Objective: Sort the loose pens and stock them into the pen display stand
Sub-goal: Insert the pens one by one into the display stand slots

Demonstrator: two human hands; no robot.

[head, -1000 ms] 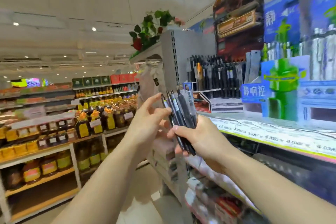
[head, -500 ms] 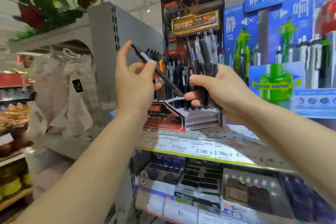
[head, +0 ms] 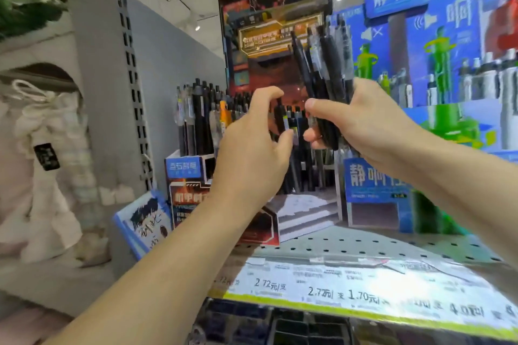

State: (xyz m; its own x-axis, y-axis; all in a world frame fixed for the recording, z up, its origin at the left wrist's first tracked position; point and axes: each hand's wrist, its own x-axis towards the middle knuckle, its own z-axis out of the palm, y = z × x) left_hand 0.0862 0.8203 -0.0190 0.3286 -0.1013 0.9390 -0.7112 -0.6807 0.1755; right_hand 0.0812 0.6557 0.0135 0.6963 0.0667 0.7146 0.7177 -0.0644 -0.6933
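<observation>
shelf [head: 364,249], grey perforated metal, runs across the lower right; price strip [head: 350,291] along its front edge, printed figures partly blurred. grey slotted upright panel [head: 117,87] stands at the left end.

pen display stand [head: 269,36] sits on the shelf, tall red-and-black header card, stepped white base. black pens stand upright in its rear slots on the left side [head: 196,117], one orange-topped among them. blue display [head: 414,64] with green figures stands just beside it on the right, its low blue card touching the stand's base.

both forearms bare, reaching up and forward from the lower edge, converging in front of the stand.

right hand [head: 361,123] raised, back toward camera, fingers and thumb curled round a bundle of black pens [head: 325,64]; the bundle points up, fanned slightly, tops rising across the header card. lower ends poke out below the fist.

left hand [head: 252,154] slightly lower, just beside the right, back toward camera, fingers arched. thumb tip presses a single black pen [head: 286,123] with a pale label band; the pen is upright, between the two hands, in front of the stand's middle slots. whether its lower end is seated in a slot cannot be told.
</observation>
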